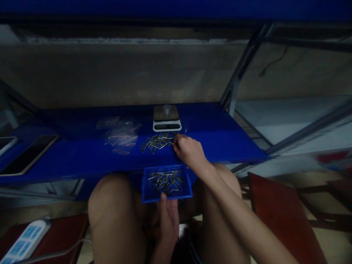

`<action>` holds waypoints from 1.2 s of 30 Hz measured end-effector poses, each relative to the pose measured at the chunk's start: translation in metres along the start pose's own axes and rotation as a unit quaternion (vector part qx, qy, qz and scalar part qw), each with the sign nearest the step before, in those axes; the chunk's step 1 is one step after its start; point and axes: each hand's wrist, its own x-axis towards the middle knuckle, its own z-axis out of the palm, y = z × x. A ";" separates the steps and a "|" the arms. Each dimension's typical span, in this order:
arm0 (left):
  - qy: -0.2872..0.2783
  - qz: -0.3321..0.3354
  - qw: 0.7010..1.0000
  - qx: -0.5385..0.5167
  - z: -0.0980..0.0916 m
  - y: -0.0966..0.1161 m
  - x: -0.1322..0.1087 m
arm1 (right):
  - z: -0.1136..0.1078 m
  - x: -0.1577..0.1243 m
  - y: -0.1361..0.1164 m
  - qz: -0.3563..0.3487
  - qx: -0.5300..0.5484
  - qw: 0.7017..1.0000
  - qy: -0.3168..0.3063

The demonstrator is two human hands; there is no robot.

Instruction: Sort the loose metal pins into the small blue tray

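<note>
My left hand grips the near rim of a small blue tray, held below the table edge between my knees. Several thin metal pins lie in the tray. My right hand rests on the blue table with its fingers curled at the right end of a loose pile of metal pins. What the fingers pinch, if anything, is hidden. Just behind the pile stands a small digital scale with a clear little cup on its plate.
A heap of small clear plastic bags lies left of the pins. Two phones lie at the table's far left. A power strip sits low left. A dark red stool stands to my right. Metal frame bars rise at right.
</note>
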 end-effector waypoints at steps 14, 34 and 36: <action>-0.027 0.017 0.999 -0.015 0.004 0.001 -0.001 | -0.006 -0.019 0.007 -0.088 0.295 0.946 -0.105; -0.031 0.020 0.998 -0.050 0.001 -0.003 0.001 | 0.000 -0.005 0.000 -0.002 0.034 0.999 0.020; -0.031 0.007 0.998 -0.055 -0.001 -0.003 0.002 | 0.001 -0.009 -0.001 0.004 0.068 0.998 0.016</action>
